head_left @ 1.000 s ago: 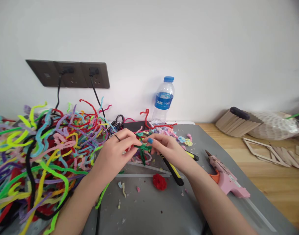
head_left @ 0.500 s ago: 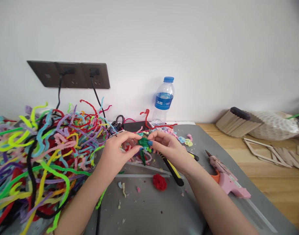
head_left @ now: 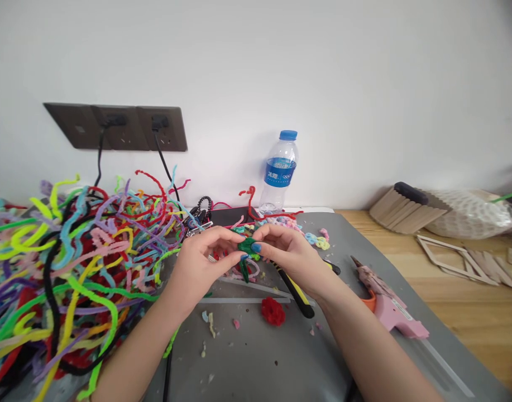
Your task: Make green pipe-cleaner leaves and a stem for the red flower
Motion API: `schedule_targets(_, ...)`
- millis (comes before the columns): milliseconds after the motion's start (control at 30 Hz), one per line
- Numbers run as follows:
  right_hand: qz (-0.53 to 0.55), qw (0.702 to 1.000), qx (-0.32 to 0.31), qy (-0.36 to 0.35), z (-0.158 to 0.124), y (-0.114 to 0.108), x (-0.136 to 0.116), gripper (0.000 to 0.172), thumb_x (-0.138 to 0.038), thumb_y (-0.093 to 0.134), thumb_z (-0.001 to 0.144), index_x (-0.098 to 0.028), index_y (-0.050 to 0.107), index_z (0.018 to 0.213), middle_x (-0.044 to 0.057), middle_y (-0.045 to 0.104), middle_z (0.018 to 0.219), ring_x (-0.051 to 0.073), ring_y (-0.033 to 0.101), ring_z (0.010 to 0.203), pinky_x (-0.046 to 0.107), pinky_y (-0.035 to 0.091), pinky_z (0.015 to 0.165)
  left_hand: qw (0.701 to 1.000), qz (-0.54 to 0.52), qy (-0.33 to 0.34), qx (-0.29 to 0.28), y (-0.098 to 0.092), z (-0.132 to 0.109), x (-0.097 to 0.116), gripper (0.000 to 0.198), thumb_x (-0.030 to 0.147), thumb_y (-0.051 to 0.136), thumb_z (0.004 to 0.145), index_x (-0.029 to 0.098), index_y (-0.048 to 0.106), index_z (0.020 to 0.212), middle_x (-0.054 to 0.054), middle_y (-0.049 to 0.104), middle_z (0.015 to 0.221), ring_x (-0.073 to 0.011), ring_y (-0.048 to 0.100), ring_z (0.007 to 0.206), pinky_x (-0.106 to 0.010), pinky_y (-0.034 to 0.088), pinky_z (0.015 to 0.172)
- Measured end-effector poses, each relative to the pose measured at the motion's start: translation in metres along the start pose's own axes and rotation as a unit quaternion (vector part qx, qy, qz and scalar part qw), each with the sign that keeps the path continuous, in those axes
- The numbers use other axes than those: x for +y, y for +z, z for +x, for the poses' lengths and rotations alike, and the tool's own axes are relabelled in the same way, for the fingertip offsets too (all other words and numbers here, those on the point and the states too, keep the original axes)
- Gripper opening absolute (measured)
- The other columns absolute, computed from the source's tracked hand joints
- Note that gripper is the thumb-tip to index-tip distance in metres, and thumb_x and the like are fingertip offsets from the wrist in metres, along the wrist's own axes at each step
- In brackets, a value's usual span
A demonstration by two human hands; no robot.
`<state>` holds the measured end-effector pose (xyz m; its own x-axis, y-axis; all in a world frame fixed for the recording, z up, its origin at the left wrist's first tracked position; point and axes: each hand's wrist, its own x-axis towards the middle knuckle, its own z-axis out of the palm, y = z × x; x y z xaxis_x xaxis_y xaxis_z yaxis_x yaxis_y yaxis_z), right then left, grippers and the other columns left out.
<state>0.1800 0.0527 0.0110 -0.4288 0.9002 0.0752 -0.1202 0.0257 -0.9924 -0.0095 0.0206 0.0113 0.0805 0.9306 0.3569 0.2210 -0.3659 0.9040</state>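
Observation:
Between my two hands is a small dark green fuzzy piece (head_left: 246, 245), with a green loop hanging below it. My left hand (head_left: 209, 254) pinches its left side between thumb and fingers. On its right side, my right hand (head_left: 283, 251) grips it, with a blue-nailed thumb pressed on the front. A red fuzzy flower (head_left: 273, 311) lies on the grey mat (head_left: 256, 357) below my hands. Yellow-and-black pliers (head_left: 297, 293) lie partly under my right hand. Behind my fingers are small coloured fuzzy pieces, partly hidden.
Tangled colourful pipe cleaners (head_left: 84, 268) cover the left side. A water bottle (head_left: 280, 173) stands against the wall. At the right lie a pink glue gun (head_left: 396, 312), a clear glue stick (head_left: 446, 365), wooden sticks (head_left: 410, 209) and a bubble-wrapped bundle (head_left: 469, 215).
The green piece has been turned or pressed flatter between my fingertips, and the fingers have closed in slightly. Both hands stay in nearly the same place.

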Motion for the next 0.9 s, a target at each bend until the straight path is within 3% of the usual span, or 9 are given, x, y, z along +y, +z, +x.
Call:
schedule_targets(133,0.009,1.0,-0.017,0.003,0.0001,-0.001,-0.0001,0.025,-0.036,0.084,0.073,-0.018,0.067,0.077,-0.002,0.06,0.073,0.011,0.048,0.065,0.024,0.038,0.061,1.0,-0.009,0.002,0.007,-0.0007,-0.0003,-0.0007,0.009,0.015,0.075,0.074,0.019,0.077,0.082,-0.002,0.076,0.077,-0.0144,0.068,0.064,-0.022,0.054,0.055)
schedule_targets(333,0.002,1.0,-0.018,0.008,-0.0006,-0.0025,0.0001,0.019,-0.031,0.082,0.074,-0.018,0.068,0.077,-0.002,0.059,0.072,0.01,0.046,0.063,0.024,0.037,0.059,0.998,-0.003,0.055,0.02,-0.0023,0.0007,-0.0024,0.014,0.008,0.077,0.071,0.021,0.08,0.076,-0.002,0.076,0.075,-0.0134,0.069,0.068,-0.02,0.053,0.06)
schedule_targets(633,-0.014,1.0,-0.018,0.008,-0.0017,-0.0022,-0.0044,0.026,-0.038,0.084,0.073,-0.017,0.068,0.074,-0.002,0.059,0.07,0.011,0.047,0.062,0.025,0.037,0.058,0.993,0.024,0.111,-0.005,-0.0052,0.0017,-0.0008,0.016,0.003,0.074,0.075,0.019,0.078,0.074,-0.002,0.072,0.073,-0.0131,0.069,0.068,-0.02,0.055,0.062)
schedule_targets(900,0.009,1.0,-0.02,-0.004,-0.0023,-0.0048,-0.0007,0.02,-0.035,0.079,0.079,-0.018,0.068,0.078,-0.003,0.058,0.071,0.01,0.045,0.063,0.025,0.036,0.059,0.983,0.094,0.158,0.017,-0.0051,0.0011,0.0017,0.018,0.002,0.073,0.077,0.019,0.076,0.082,-0.001,0.074,0.08,-0.0129,0.07,0.073,-0.019,0.056,0.065)
